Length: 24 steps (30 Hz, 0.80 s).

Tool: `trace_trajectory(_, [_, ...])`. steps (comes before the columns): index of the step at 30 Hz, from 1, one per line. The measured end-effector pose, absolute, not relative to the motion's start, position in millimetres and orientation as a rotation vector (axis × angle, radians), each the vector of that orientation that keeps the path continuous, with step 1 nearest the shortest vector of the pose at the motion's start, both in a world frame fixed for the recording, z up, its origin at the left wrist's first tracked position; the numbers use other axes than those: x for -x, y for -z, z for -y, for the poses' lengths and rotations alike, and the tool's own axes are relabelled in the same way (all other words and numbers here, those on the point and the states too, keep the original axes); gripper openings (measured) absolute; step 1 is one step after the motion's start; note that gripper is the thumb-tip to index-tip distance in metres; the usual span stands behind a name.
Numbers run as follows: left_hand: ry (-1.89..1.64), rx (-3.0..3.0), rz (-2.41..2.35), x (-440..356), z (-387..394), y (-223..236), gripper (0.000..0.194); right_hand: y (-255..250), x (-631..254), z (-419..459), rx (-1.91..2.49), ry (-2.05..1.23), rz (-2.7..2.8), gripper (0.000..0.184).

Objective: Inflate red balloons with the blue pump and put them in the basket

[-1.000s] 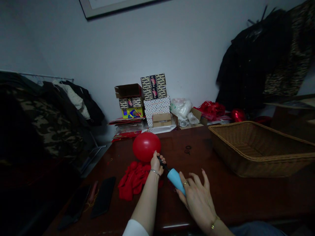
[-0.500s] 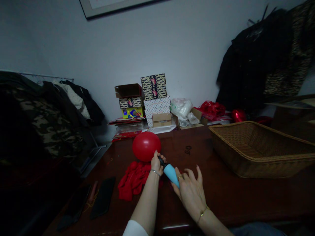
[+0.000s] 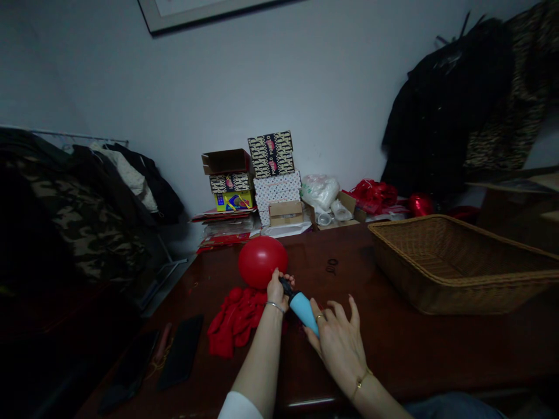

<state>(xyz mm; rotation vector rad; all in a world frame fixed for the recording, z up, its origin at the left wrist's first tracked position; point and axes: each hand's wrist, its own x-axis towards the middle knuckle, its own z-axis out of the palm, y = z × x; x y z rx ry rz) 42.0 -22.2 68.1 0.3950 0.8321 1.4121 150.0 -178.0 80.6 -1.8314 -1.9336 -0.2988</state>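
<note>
Over one table (image 3: 406, 346): left hand (image 3: 278, 291) clasping one red balloon (image 3: 262, 259) by neck, right hand (image 3: 339, 338) grasping one blue pump (image 3: 303, 311)

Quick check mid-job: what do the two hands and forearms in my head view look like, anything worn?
Both hands are bare, without gloves. The left hand has a thin silver-coloured bangle at the wrist and a white sleeve further up. The right hand wears a gold-coloured ring and a slim gold-coloured bracelet; no sleeve shows there.
</note>
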Motion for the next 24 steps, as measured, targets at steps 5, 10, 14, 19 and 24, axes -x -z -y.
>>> trace_trajectory(5, [-1.435,-0.362,-0.809,-43,22,-68,0.026,-81,-151,181,1.829,0.316,1.931,0.046])
trace_trajectory(10, [-1.466,-0.364,-0.807,-44,21,-67,0.025,-80,-153,184,1.815,0.326,1.925,0.045])
trace_trajectory(14, [-1.486,-0.347,-0.829,-45,22,-67,0.026,-77,-155,185,1.812,0.319,1.930,0.045])
trace_trajectory(19, [-1.488,-0.312,-0.850,-47,23,-67,0.027,-76,-157,187,1.813,0.307,1.931,0.045])
trace_trajectory(24, [-1.490,-0.281,-0.866,-48,23,-67,0.026,-75,-158,189,1.804,0.315,1.932,0.045])
